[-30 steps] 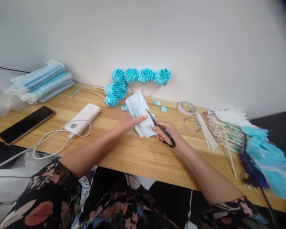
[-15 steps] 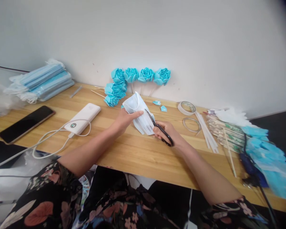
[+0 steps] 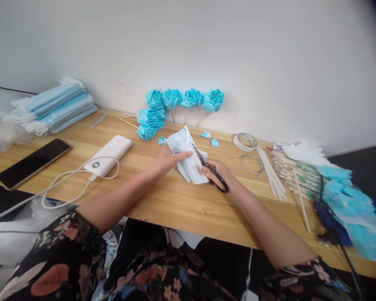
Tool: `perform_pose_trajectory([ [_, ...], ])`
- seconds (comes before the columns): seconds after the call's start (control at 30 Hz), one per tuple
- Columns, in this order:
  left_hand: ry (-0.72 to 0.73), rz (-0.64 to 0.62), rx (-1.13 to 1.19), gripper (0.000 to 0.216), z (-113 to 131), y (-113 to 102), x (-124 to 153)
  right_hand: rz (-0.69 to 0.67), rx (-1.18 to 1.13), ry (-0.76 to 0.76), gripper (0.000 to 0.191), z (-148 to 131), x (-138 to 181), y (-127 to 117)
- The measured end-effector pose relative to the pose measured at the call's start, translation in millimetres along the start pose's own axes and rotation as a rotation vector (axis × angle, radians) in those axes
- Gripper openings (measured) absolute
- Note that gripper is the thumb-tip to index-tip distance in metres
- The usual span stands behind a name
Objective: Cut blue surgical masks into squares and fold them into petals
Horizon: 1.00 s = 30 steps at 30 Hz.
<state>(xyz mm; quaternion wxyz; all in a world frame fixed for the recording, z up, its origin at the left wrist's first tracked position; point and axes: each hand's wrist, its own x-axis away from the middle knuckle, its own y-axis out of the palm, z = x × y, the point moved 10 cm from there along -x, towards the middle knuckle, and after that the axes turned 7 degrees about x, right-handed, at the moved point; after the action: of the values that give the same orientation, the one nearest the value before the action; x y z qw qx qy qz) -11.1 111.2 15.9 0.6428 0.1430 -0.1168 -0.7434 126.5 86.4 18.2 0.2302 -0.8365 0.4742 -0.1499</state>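
Note:
Pale blue pleated face masks, apparently layered, are gripped at their left edge by my left hand, thumb on top. A white ear loop curls at the upper end. My right hand is closed around the black handles of a pair of scissors, whose blades point up and left across the right side of the masks. Whether the blades are fully closed is hard to see. Behind them, small blue scraps lie on the wooden table.
Blue mask-fabric flowers on sticks lean by the wall. At left are a mask stack, a phone and a cabled power bank. Rightward lie a tape roll, white strips, wrapped sticks, a blue tool and blue fabric.
The masks and my left hand have shifted slightly right and toward me, exposing a blue scrap behind my left hand. The scissors stay at nearly the same spot.

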Motion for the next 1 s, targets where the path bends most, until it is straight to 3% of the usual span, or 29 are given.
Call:
perform_pose_trajectory([
  [0.37,0.018,-0.022,0.002,0.046,-0.3,2.1,-0.6,0.036,0.030,-0.028,0.060,-5.4,2.9,-4.4],
  [1.0,0.011,-0.027,0.000,0.046,3.2,4.8,1.4,0.054,-0.006,0.092,0.057,-0.3,7.7,-6.0],
])
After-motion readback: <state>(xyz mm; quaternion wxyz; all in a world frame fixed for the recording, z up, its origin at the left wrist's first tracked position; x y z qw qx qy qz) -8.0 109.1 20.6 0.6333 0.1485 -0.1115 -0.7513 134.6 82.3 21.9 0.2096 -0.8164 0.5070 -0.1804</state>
